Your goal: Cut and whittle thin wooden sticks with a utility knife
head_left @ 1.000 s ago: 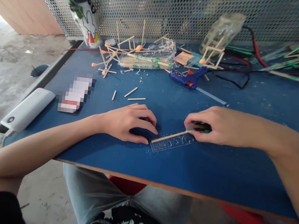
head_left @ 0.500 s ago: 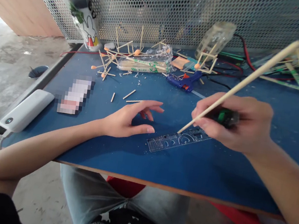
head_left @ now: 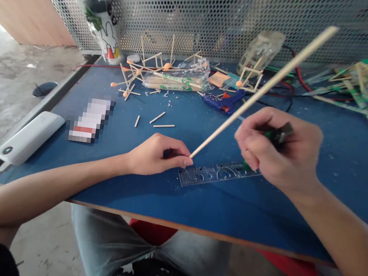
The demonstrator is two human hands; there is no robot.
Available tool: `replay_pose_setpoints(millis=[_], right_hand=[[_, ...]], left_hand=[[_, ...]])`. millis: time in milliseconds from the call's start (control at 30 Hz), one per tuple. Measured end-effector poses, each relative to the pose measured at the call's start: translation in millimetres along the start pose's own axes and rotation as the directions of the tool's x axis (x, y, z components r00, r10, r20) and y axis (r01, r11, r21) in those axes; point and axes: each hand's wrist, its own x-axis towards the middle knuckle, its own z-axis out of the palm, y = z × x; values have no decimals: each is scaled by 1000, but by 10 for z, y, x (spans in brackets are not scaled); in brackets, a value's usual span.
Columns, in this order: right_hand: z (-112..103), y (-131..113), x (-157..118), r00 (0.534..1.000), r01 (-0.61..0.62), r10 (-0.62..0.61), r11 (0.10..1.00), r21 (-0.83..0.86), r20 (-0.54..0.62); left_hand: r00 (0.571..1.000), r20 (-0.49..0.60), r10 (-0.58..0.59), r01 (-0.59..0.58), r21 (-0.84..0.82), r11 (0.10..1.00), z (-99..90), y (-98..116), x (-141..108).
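A long wooden stick point(head_left: 265, 87) slants up to the right, its lower end pinched between the thumb and fingers of my left hand point(head_left: 159, 155). My right hand point(head_left: 279, 153) is closed around a small green and dark tool point(head_left: 279, 134), mostly hidden by the fingers; the stick passes in front of or beside its fingertips. Beneath the hands lies a clear patterned ruler point(head_left: 213, 174), flat on the blue table. Three short cut sticks point(head_left: 164, 126) rest beyond my left hand.
A blue glue gun point(head_left: 221, 102), a bag of sticks point(head_left: 177, 82) and joined stick shapes point(head_left: 132, 79) lie at the back. A phone point(head_left: 91, 120) and white power bank point(head_left: 30, 138) are left. More sticks point(head_left: 363, 91) pile back right. A bottle point(head_left: 106, 32) stands back left.
My left hand has closed on the lower end of the stick. The stick has moved left, out of my right hand's fingertips, and my right hand has shifted slightly left.
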Motion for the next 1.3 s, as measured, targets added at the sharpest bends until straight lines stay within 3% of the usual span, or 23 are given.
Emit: replay_pose_setpoints(millis=[67, 133, 200, 300, 400, 467, 533, 667, 967, 1300], right_hand=[[-121, 49, 6, 986, 138, -153, 972, -189, -70], [-249, 91, 26, 931, 315, -362, 867, -386, -53], [-337, 131, 59, 866, 473, -497, 771, -426, 62], [-346, 214, 101, 801, 588, -481, 744, -317, 358], [-241, 317, 101, 708, 555, -287, 791, -258, 645], [-159, 372, 81, 663, 501, -166, 823, -268, 730], [-98, 404, 60, 661, 458, -91, 836, -304, 745], [-66, 419, 51, 678, 424, -54, 844, -330, 733], [-102, 426, 99, 632, 325, 1, 907, -267, 775], [-121, 400, 107, 606, 270, 27, 933, -237, 795]], left_hand=[[999, -50, 5, 2, 138, 990, -35, -22, -13], [995, -49, 89, -69, 316, 946, -64, -41, -26], [980, 4, 199, -178, 461, 869, -74, -51, -34], [941, 76, 330, -310, 586, 749, -66, -56, -32], [908, 136, 396, -387, 632, 671, -71, -76, -18], [905, 185, 384, -412, 609, 677, -96, -99, -9], [909, 231, 347, -415, 564, 713, -133, -119, -4], [913, 286, 291, -402, 511, 760, -186, -126, -8], [941, 255, 221, -329, 546, 770, -111, -71, -39], [936, 254, 243, -344, 528, 776, -122, -85, -34]])
